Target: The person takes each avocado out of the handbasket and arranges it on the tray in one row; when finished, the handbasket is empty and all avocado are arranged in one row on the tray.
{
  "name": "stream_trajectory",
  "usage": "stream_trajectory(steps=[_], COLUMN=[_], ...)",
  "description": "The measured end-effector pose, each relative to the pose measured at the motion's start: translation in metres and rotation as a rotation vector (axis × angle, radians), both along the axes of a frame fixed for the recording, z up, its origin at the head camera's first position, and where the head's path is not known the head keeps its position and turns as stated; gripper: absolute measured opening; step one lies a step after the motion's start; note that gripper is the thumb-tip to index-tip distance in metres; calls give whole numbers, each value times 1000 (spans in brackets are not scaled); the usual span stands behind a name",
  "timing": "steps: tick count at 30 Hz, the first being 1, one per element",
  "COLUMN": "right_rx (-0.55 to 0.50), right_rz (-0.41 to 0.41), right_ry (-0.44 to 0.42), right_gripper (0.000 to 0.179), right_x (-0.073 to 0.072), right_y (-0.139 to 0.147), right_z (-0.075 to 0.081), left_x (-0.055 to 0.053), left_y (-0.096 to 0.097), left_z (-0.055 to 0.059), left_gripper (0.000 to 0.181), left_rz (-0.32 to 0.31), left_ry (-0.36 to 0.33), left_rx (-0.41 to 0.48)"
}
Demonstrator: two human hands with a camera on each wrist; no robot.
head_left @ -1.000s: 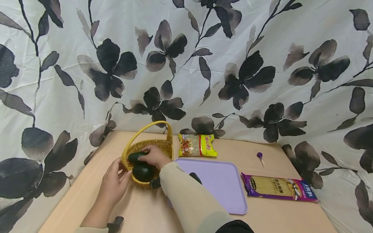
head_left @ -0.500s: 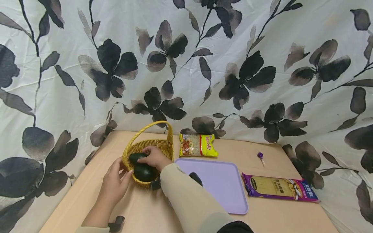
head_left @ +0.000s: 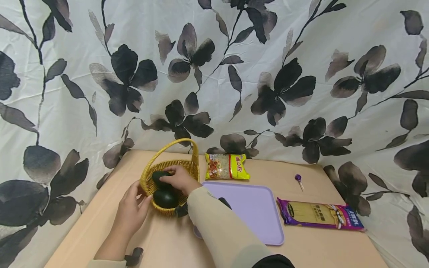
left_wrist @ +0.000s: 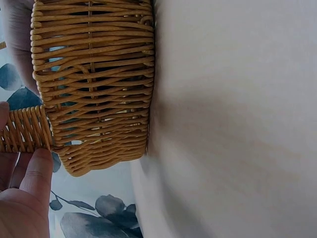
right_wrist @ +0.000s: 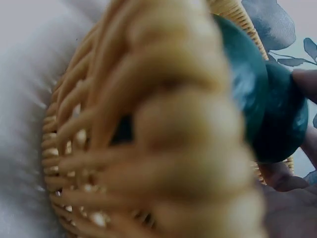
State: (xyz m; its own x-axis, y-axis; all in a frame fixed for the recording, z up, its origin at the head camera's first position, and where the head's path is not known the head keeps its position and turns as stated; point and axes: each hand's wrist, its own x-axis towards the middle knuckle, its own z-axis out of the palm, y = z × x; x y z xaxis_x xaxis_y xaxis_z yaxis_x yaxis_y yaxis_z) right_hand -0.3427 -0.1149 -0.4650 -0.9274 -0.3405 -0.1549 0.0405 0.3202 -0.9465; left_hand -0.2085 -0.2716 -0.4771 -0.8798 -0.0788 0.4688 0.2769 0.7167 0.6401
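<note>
A yellow wicker basket (head_left: 195,169) stands at the left of the table, its tall handle (head_left: 161,149) upright. My left hand (head_left: 131,212) pinches the near-left base of that handle; the left wrist view shows thumb and fingers on opposite sides of the woven band (left_wrist: 25,130). With my right hand (head_left: 181,179) reaching over the basket, I hold a dark green avocado (head_left: 159,179). A second avocado (head_left: 165,199) lies just in front of it. In the right wrist view the held avocado (right_wrist: 286,116) overlaps the other avocado (right_wrist: 240,69), and basket weave hides much.
A lilac tray (head_left: 249,212) lies right of the basket, partly under my right sleeve. Behind it is a yellow food packet (head_left: 218,167). Further right are a purple lollipop (head_left: 298,178) and a long purple pasta packet (head_left: 320,215). A floral curtain (head_left: 234,93) hangs behind.
My right hand has shifted slightly right and back with the avocado, which has turned a little and uncovered more basket at the left. My left hand stays at the handle.
</note>
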Motion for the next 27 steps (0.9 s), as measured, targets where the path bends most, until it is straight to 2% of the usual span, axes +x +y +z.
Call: stream_trajectory(steps=[6, 13, 20, 27], right_rx=[-63, -154, -195, -247], right_rz=[9, 28, 31, 45], right_ry=[-3, 0, 10, -3], right_gripper=[33, 34, 32, 33], right_x=[1, 0, -4, 0], right_y=[8, 21, 30, 35], right_z=[4, 16, 17, 23], left_x=[1, 0, 0, 0], left_y=[1, 0, 0, 1], left_z=[0, 0, 2, 3], left_gripper=[60, 59, 58, 57], left_rz=[7, 6, 5, 1], left_ry=[-7, -9, -20, -27], left_rx=[1, 4, 9, 21])
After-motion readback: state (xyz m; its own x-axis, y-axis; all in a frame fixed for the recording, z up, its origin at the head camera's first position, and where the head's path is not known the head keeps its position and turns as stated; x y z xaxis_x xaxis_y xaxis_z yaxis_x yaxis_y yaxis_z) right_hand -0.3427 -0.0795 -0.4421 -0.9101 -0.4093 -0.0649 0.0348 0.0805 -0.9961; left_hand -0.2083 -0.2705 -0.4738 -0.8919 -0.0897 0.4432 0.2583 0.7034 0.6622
